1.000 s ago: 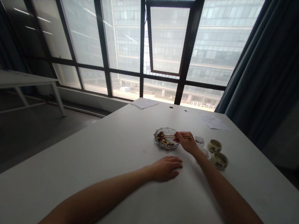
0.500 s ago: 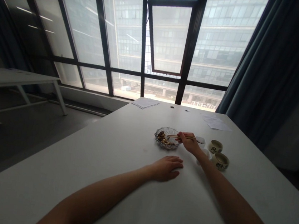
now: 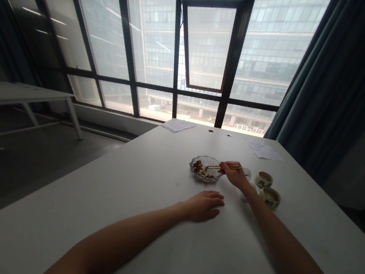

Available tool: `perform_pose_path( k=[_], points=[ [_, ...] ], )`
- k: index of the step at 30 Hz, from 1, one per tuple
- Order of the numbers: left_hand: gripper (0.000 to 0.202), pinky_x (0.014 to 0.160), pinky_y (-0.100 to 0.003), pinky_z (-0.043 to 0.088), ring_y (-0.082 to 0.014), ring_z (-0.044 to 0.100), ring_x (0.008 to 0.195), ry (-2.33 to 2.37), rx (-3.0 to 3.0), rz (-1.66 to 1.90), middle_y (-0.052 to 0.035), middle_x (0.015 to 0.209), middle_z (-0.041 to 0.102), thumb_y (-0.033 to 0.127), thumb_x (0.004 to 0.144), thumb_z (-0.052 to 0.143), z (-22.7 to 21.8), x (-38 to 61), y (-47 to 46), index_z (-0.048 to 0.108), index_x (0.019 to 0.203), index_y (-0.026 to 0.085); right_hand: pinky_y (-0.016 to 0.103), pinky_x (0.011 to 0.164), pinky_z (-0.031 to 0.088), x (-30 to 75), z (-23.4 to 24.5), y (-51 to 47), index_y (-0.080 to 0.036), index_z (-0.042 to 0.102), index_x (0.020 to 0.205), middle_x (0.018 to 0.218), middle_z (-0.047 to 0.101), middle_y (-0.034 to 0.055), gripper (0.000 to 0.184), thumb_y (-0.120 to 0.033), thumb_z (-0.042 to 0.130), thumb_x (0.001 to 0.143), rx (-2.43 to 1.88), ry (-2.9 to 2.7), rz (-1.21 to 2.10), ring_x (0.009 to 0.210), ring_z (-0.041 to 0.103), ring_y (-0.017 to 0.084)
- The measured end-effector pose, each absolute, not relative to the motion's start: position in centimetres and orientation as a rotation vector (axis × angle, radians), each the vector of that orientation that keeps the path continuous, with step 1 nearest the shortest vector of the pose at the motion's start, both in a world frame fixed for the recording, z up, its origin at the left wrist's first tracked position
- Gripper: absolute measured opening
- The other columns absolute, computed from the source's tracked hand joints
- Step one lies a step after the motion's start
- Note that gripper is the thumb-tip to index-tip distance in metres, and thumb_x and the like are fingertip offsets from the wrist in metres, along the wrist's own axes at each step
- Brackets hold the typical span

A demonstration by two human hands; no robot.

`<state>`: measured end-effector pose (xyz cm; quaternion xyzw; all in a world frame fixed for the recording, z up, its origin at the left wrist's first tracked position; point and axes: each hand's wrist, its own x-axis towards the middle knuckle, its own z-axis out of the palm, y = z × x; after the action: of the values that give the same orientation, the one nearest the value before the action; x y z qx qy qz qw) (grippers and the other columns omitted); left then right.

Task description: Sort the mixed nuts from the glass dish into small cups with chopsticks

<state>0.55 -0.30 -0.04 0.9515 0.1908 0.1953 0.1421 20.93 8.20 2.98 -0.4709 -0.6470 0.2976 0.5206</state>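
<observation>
My right hand (image 3: 233, 173) is closed round a pair of chopsticks (image 3: 215, 167), whose tips reach over a clear glass bowl (image 3: 191, 171). Small brown and pale pieces (image 3: 201, 170), perhaps nuts or beans, lie in its left and front part. Something small and dark seems to be at the chopstick tips, but I cannot make it out. My left hand (image 3: 205, 206) lies flat on the white table, fingers spread, in front of the bowl and holding nothing. Two small white dishes, one of them a white dish (image 3: 247, 173), are partly hidden behind my right hand and wrist.
Two beige ceramic cups with dark characters, a rear cup (image 3: 263, 179) and a front cup (image 3: 270, 198), stand right of my right forearm. Papers (image 3: 179, 126) lie at the far left edge of the table, and more sheets (image 3: 265, 150) at the far right.
My right hand and the chopsticks have shifted slightly to the right over the bowl. My left hand stays resting on the table.
</observation>
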Motion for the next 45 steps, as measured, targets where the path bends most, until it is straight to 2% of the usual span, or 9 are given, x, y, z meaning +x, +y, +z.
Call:
perform_pose_path(
  k=[16,27,39,45],
  points=[
    [0.037,0.114,-0.038,0.034,-0.0238,0.049,0.131,0.553,2.737,0.563,-0.0069,0.14,0.054,0.03,0.09,0.055,-0.1,0.6,-0.3,0.058,0.126,0.024,0.032,0.058,0.058,20.7,3.4,7.4,-0.015,0.074,0.074,0.066,0.074,0.0094,0.044,-0.056,0.061,0.084,-1.121,-1.643,0.612,0.062,0.072,0.025],
    [0.036,0.114,-0.035,0.034,-0.0226,0.05,0.13,0.537,2.744,0.589,-0.0069,0.14,0.055,0.029,0.09,0.056,-0.2,0.6,-0.2,0.059,0.125,0.023,0.036,0.06,0.059,20.0,2.6,7.4,-0.016,0.073,0.073,0.07,0.074,0.0106,0.049,-0.062,0.059,0.085,-1.097,-1.52,0.592,0.064,0.073,0.027],
    [0.036,0.114,-0.037,0.034,-0.024,0.049,0.131,0.535,2.739,0.581,-0.0074,0.14,0.055,0.031,0.091,0.054,-0.4,0.7,-0.1,0.058,0.126,0.024,0.027,0.05,0.054,20.3,3.0,7.2,-0.016,0.067,0.07,0.058,0.069,0.0067,0.047,-0.06,0.06,0.086,-1.114,-1.59,0.582,0.054,0.069,0.021],
    [0.037,0.114,-0.037,0.035,-0.0241,0.049,0.13,0.546,2.744,0.581,-0.0072,0.14,0.055,0.031,0.09,0.055,-0.5,0.6,0.0,0.058,0.126,0.023,0.03,0.052,0.057,20.2,3.2,7.4,-0.015,0.07,0.073,0.061,0.071,0.008,0.05,-0.063,0.061,0.083,-1.116,-1.488,0.645,0.056,0.07,0.023]
  ],
)
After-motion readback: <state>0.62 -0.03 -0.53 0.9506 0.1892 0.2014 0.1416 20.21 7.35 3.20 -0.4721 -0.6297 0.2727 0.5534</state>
